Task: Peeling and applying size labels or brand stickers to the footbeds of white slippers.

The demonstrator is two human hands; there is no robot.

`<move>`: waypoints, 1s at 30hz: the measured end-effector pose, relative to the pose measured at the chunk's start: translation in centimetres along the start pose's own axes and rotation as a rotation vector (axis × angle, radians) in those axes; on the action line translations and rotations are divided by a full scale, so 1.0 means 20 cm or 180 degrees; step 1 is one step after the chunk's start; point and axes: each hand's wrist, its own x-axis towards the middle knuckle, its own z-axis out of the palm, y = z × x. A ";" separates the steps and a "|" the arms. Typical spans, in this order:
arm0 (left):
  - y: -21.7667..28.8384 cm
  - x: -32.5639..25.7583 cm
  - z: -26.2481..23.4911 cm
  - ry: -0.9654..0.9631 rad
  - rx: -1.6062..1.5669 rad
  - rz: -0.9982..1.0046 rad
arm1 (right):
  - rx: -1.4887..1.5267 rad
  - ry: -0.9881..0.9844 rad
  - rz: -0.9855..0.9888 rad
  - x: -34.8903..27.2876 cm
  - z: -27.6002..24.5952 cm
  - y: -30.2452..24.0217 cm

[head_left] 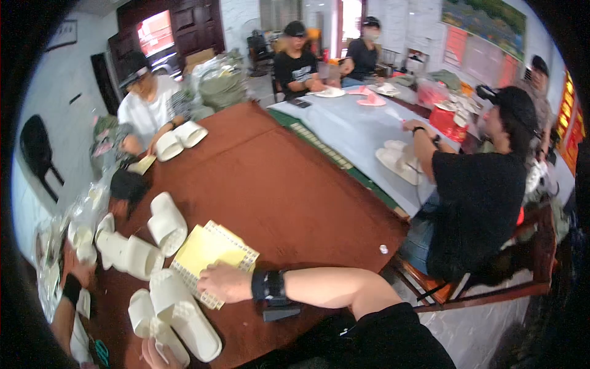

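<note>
The right hand lay across the near edge of the brown wooden bench, its fingers curled over the edge of a stack of pale yellow paper sheets with printed checkered borders, gripping it; a black strap sat on that wrist. The left hand showed only in part at the near edge, under a pair of white foam slide slippers, and whether it was open or closed could not be told. More white foam slippers lay toward the near left corner, just beside the stack. At the far left edge, another person in a white shirt held a further white slipper pair.
</note>
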 end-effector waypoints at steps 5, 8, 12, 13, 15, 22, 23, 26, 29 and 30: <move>-0.13 -0.09 0.08 -0.0512 -0.0210 -0.0578 | 0.0127 0.0172 -0.0266 0.00 -0.01 0.03; -0.09 -0.03 0.05 -0.0253 -0.0682 -0.0822 | 0.0062 -0.0144 0.0067 -0.03 -0.08 0.00; -0.23 0.14 -0.09 -0.0032 -0.0752 -0.0665 | 0.0397 -0.0034 0.0078 -0.05 -0.11 -0.05; -0.30 0.13 -0.11 0.0133 -0.0686 -0.0782 | 0.0394 -0.0039 -0.0002 -0.04 -0.10 -0.06; -0.45 0.15 -0.15 0.0252 -0.0661 -0.0828 | 0.0350 -0.0035 -0.0042 -0.03 -0.11 -0.08; -0.50 0.29 -0.05 -0.0106 -0.0856 -0.0571 | 0.1027 0.0147 0.0277 -0.03 -0.20 -0.15; -0.48 0.30 -0.04 -0.0325 -0.0830 -0.0351 | 0.1121 0.0195 0.0276 -0.03 -0.22 -0.17; -0.48 0.27 0.05 -0.0806 -0.1158 -0.0340 | 0.1022 0.0221 -0.0036 0.02 -0.31 -0.30; -0.46 0.25 0.05 -0.1285 -0.0753 -0.0387 | 0.0584 0.0100 -0.0293 0.10 -0.41 -0.37; -0.47 0.24 0.06 -0.1306 -0.0799 -0.0354 | 0.0290 0.0071 -0.0501 0.15 -0.44 -0.37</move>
